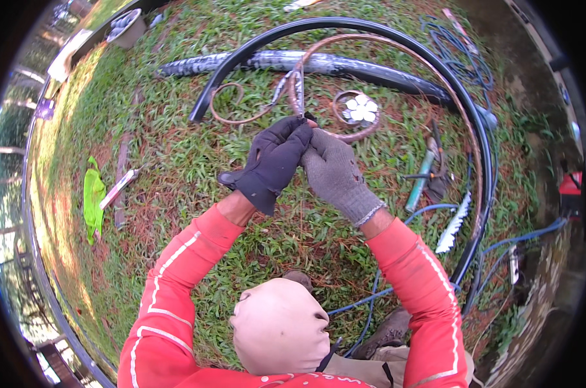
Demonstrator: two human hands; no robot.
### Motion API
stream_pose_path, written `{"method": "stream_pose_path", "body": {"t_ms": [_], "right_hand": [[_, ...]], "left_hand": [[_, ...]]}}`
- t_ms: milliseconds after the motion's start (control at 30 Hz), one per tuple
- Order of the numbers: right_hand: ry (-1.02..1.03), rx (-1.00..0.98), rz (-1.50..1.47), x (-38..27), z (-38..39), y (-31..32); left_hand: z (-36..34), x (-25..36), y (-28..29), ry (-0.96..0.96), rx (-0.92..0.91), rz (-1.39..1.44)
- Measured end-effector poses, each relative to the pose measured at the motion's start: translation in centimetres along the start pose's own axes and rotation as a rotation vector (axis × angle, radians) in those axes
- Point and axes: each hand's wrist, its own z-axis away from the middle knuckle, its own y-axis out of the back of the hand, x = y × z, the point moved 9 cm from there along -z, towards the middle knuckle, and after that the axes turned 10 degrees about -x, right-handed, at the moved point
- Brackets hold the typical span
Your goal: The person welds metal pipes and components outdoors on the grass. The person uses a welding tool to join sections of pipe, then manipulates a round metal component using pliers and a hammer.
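In front of me my left hand (276,158), in a black glove, and my right hand (337,169), in a grey knit glove, meet with fingers closed. A thin silvery strip (300,90) rises from the left fingertips. Whatever the right fingers pinch is covered by the gloves. Just beyond the hands lies a rusty brown bar (346,39) bent into a large curve with scrolled ends. A white flower-shaped piece (362,108) sits by one curl. Around the brown bar runs a black curved bar (276,27).
A dark pipe with white patches (344,66) crosses the far grass. To the right are a green tube (420,181), a white toothed strip (453,223) and a blue hose (370,299). A bright green cloth (93,200) lies left; a bucket (126,29) stands far left.
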Motion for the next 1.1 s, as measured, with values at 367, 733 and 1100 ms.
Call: {"method": "stream_pose_path", "body": {"t_ms": [367,733,1100], "right_hand": [[-0.485,0.291,0.699,1.3,26.8,38.0],[-1.333,0.273,0.804,17.8,64.7,46.2],[-1.397,0.31,0.645,25.1,69.9,40.1]], "left_hand": [[-2.0,2.6,-21.7,-0.026,-0.373,-0.182],[-2.1,-1.8,-39.0,0.071,-0.694,-0.607],[-0.8,-4.9,-53.6,0.025,-0.745,-0.717]]}}
